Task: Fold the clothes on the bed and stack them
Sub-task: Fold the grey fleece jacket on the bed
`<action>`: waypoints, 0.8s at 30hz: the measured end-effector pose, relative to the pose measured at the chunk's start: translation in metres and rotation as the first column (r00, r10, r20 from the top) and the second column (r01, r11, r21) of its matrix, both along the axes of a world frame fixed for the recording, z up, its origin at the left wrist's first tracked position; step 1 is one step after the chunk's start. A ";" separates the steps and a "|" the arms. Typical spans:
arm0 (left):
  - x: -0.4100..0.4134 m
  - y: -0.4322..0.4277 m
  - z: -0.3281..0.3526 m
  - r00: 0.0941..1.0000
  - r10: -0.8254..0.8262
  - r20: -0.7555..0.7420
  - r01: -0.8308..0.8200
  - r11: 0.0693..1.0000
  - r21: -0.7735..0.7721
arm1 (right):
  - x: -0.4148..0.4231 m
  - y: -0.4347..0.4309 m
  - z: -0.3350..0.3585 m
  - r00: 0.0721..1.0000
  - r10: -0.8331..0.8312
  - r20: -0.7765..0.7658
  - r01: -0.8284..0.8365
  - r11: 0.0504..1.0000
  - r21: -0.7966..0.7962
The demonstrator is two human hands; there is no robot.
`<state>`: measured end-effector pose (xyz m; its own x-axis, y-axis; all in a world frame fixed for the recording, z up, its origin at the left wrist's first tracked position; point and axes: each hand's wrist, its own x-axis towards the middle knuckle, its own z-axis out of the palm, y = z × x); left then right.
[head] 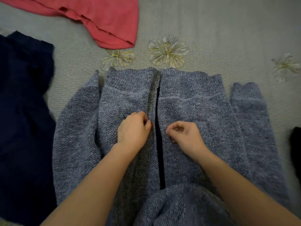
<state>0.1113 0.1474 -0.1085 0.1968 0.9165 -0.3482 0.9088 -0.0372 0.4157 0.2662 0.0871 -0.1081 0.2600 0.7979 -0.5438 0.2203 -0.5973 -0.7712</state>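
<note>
A blue-grey knitted cardigan [195,111] lies spread on the bed with its front opening facing up and its sleeves along both sides. My left hand [132,129] pinches the left front edge of the cardigan beside the opening. My right hand [184,134] sits on the right front panel with its fingers curled, pinching the knit near the opening. A dark gap runs between the two front edges.
A dark navy garment [24,111] lies at the left. A red garment [97,17] lies crumpled at the top left. A black item [295,144] shows at the right edge. The grey bedsheet [228,38] has flower prints.
</note>
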 end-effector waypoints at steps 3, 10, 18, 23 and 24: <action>0.009 0.004 0.001 0.991 -0.027 0.134 0.018 0.997 0.074 | 0.003 0.008 0.005 0.997 -0.053 -0.051 0.057 0.994 0.098; 0.039 0.032 0.012 0.992 -0.038 -0.124 0.031 0.998 -0.061 | 0.033 0.046 0.021 0.896 0.157 0.416 -0.188 0.981 0.036; 0.034 0.040 0.012 0.962 0.174 0.210 -0.175 0.985 -0.014 | 0.046 0.081 0.009 0.678 0.292 0.675 -0.313 0.945 -0.094; 0.060 0.045 0.010 0.976 -0.062 0.209 0.064 0.998 -0.004 | 0.057 0.089 0.004 0.642 0.295 0.707 -0.380 0.924 -0.041; 0.061 0.049 0.009 0.976 -0.092 0.196 0.101 0.994 -0.038 | 0.063 0.091 0.002 0.658 0.352 0.666 -0.397 0.913 -0.092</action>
